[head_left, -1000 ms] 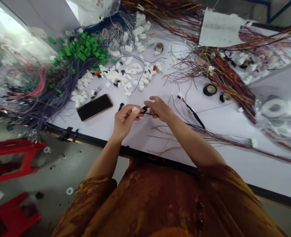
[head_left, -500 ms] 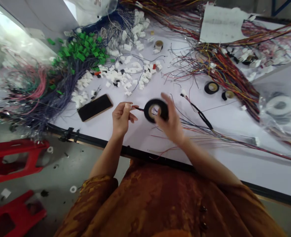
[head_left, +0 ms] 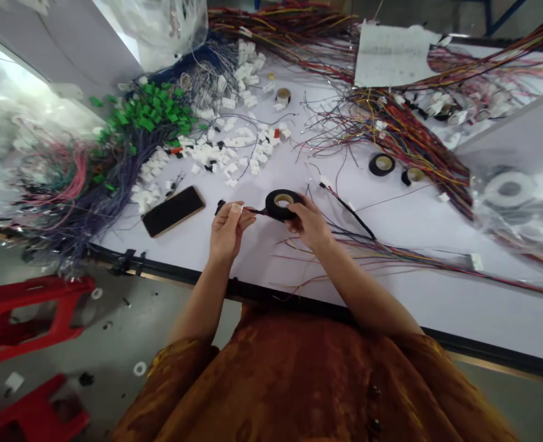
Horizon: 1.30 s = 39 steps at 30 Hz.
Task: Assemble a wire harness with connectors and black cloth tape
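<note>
- From my feed, a dark strip links the wires [head_left: 252, 210] to the black tape roll [head_left: 279, 212]; uncut, so I judge this partway done.
- My left grip [head_left: 225, 232] pinches the wires; my right grip [head_left: 311, 224] clasps the roll over the bench [head_left: 437, 310].
- Counted: one held roll, three loose rolls [head_left: 375, 165], one phone [head_left: 174, 212]; white connectors [head_left: 202, 150] uncountable.

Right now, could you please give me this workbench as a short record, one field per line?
left hand: pinching thin wires, a small white piece at the thumb tip
right hand: gripping a roll of black tape
between hands: a dark strand reaching the roll; tape or wire, hard to tell
beside left hand: dark phone, lying on the white tabletop
beyond hands: loose white connectors
farther left: heaped green connectors
floor: red stools
</note>
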Motion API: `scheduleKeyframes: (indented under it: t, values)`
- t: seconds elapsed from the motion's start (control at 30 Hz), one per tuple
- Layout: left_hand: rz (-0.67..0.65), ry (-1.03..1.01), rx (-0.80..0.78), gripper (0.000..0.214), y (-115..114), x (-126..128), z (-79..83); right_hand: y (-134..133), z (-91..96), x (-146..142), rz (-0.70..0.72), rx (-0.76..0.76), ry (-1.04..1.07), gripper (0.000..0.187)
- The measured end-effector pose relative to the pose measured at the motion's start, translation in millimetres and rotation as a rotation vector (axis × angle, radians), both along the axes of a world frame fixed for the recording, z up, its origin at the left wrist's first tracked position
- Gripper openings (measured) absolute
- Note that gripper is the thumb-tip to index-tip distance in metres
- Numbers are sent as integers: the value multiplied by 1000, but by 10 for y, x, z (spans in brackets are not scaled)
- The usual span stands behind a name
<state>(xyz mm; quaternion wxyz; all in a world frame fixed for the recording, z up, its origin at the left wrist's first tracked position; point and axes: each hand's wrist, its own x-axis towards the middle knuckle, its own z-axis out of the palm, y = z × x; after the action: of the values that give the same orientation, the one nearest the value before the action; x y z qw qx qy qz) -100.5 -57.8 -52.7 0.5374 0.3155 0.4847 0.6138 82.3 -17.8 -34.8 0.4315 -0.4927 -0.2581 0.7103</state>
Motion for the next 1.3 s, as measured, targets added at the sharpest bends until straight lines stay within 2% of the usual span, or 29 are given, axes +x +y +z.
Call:
scheduleKeyframes:
  t: [0.07, 0.13, 0.2, 0.3, 0.37, 0.43, 0.5, 0.57, 0.6, 0.67, 0.73, 0.8, 0.9, 1.0, 1.07, 1.13, 1.2, 1.3]
  values:
    - [-125, -20, -5, 42, -1, 43, -82, -71, -69, 57, -35, 23, -15, 45]
    - [-221, 81, 16, 41, -9, 111, -111, -120, -117, 70, -39, 49, -47, 46]
    - [-180, 218, 35, 29, -6, 186, -103, -188, -133, 64, -19, 126, -122, 47]
    - [-50, 234, -10, 26, 25, 256, -57, -426, -106, 90, 38, 425, -404, 52]
    - [-25, 133, -88, 29, 35, 259, 1, -635, -63, 135, 149, 681, -622, 51]
    - [-35, 100, -129, 31, 9, 243, 98, -768, 0, 164, 261, 840, -735, 44]
    - [-82, 246, -51, 31, -60, 234, 229, -732, 74, 143, 233, 781, -714, 42]
    - [-198, 531, 155, 25, -149, 244, 359, -530, 136, 75, 149, 555, -588, 51]
    - [-267, 673, 273, 21, -191, 256, 409, -396, 154, 37, 154, 415, -497, 55]
    - [-358, 869, 447, 16, -255, 277, 466, -142, 161, -12, 262, 180, -307, 44]
    - [-336, 927, 477, 17, -281, 277, 469, 3, 143, 4, 371, 52, -196, 20]
    - [-244, 902, 361, 20, -271, 244, 450, 4, 130, 86, 446, 54, -188, 13]
    - [-218, 748, 73, 26, -212, 162, 443, -173, 166, 229, 539, 286, -350, 35]
    - [-253, 553, -98, 31, -144, 107, 477, -356, 239, 258, 501, 588, -690, 51]
    - [-253, 491, -132, 32, -125, 102, 514, -390, 273, 231, 454, 678, -833, 50]
    - [-277, 481, -147, 34, -141, 112, 552, -337, 296, 212, 467, 626, -812, 40]
    - [-293, 522, -120, 34, -185, 124, 578, -221, 315, 205, 543, 467, -669, 29]
    - [-284, 723, 73, 26, -262, 131, 563, -5, 337, 159, 650, 251, -443, 31]
